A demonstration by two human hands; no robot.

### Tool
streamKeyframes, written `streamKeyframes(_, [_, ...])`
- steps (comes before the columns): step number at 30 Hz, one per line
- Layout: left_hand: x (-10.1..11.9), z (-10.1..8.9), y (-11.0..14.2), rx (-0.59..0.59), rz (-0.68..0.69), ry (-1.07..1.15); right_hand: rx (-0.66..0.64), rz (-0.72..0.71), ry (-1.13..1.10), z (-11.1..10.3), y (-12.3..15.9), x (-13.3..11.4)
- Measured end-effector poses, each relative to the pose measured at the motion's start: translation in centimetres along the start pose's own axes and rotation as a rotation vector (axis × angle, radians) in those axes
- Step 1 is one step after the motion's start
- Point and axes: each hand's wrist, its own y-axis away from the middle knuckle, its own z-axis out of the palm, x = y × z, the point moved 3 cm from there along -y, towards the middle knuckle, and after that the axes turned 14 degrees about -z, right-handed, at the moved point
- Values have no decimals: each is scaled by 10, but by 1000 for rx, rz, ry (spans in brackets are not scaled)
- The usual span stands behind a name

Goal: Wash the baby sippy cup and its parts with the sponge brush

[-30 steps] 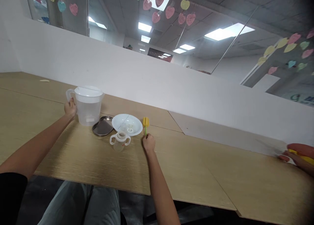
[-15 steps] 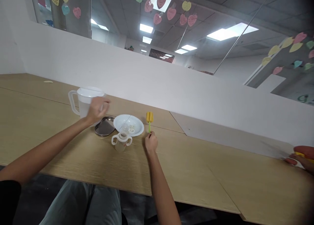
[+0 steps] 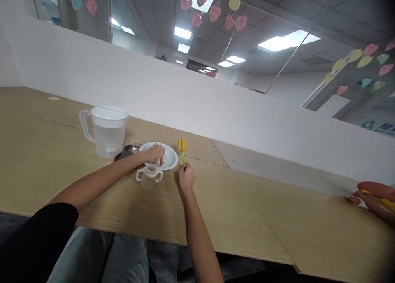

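My right hand (image 3: 187,178) grips the green handle of a bottle brush with a yellow sponge head (image 3: 182,144), held upright above the table. My left hand (image 3: 155,153) reaches over a white plate (image 3: 173,162), its fingers curled down at the small clear parts lying there. Whatever is between those fingers is too small to make out. In front of the plate stands a clear baby bottle (image 3: 148,180) with two white handles and no cap on it. My left forearm partly covers a round metal tray (image 3: 119,156).
A large clear jug (image 3: 109,135) with a white lid and water inside stands behind the tray. A small pale piece (image 3: 54,98) lies at the far left. At the right edge, another person's hand (image 3: 372,202) is near red and yellow things. A white wall (image 3: 173,102) rises behind the table.
My left hand has moved right and down, from in front of the jug to the plate. My right hand still holds the brush in about the same place. The view has shifted slightly.
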Motion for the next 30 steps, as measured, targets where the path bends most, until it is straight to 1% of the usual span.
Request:
streamKeyframes(2, [-2,2,-1,0,8,3,6,30,-30,-1,1,-1])
streamKeyframes(5, [-9,2,-1,9,-53,58,33,38,-59,-3,1,-2])
streamKeyframes(8, [-16,-1,0,43,-123,177,74,32,-93,-6,2,-4])
streamKeyframes(12, [-22,-11,-2,118,-153,353,154,-34,-182,-11,5,-8])
streamKeyframes(14, [-23,-20,-4,155,-142,484,201,-93,-244,-13,7,-12])
streamKeyframes(16, [-22,-31,-4,170,-125,680,243,-147,-307,-15,11,-17])
streamKeyframes(18, [-20,-41,-2,155,-130,868,273,-186,-364,-15,14,-23])
streamKeyframes(21, [-16,-52,0,140,-155,1058,301,-202,-428,-14,18,-29])
streamKeyframes(23, [-15,-56,-1,192,-190,1147,318,-199,-457,-14,19,-32])
streamKeyframes(25, [-18,-58,-3,281,-254,1195,325,-205,-474,-13,20,-33])
streamKeyframes(28, [-27,-61,-7,429,-377,1190,327,-222,-474,-12,22,-33])
streamKeyframes(30, [-34,-65,-7,523,-469,1146,327,-247,-477,-12,23,-33])
